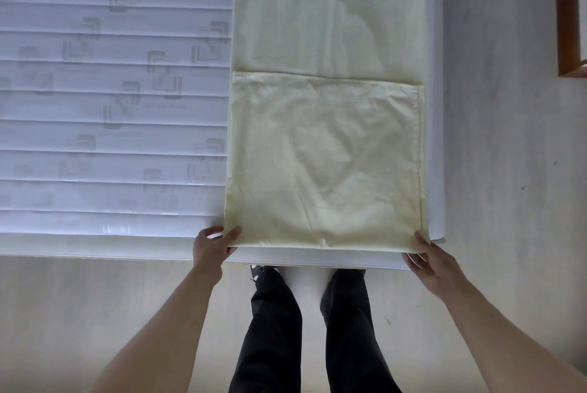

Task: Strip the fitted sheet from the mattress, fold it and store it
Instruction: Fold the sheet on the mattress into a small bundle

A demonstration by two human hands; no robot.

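Observation:
A pale yellow fitted sheet point(324, 154) lies folded into a long strip along the right side of the bare white quilted mattress point(111, 107). Its near end is folded over itself, with the folded edge running across at mid-height. My left hand point(211, 248) pinches the near left corner of the sheet, thumb on top. At the near right corner, my right hand point(424, 261) holds the sheet the same way. Both corners sit at the mattress's front edge.
The mattress's right edge and front edge border pale floor point(508, 170). My legs in dark trousers point(276, 329) stand against the front of the bed. A brown wooden furniture piece point(568, 11) stands at the far right.

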